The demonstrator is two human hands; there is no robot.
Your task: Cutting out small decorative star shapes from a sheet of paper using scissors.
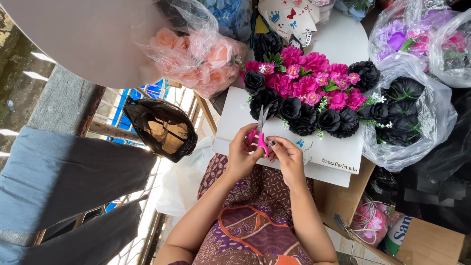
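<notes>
A big white box [338, 162], flat and stiff like cardboard, lies in front of the person and reaches over the lap. On its top sits a thick arrangement of flowers [314, 95]: pink ones with many small ruffled petals in the middle, and black roses with smooth rolled petals around them, with little white sprigs and green leaves between.

To the right of the box is a clear plastic bag of black roses [409, 115]; the plastic is thin, wrinkled and shiny. To the upper left is another clear bag with peach roses [203, 59], soft and round in shape. In the upper right corner a bag holds purple flowers [400, 37]. Left of the box hangs a black plastic bag [159, 127], crumpled, with something brown showing through. A brown cardboard box [431, 240] stands at the lower right.

The person wears a cloth with purple and orange pattern [250, 225].

Both hands meet at the near edge of the white box, just below the flowers. The left hand [240, 157] is closed around the pink plastic handles of the scissors [260, 130], whose thin metal blades point up toward the black roses. The right hand [289, 157] has its fingertips pinched together next to the handles; whether it holds something small, I cannot tell.
</notes>
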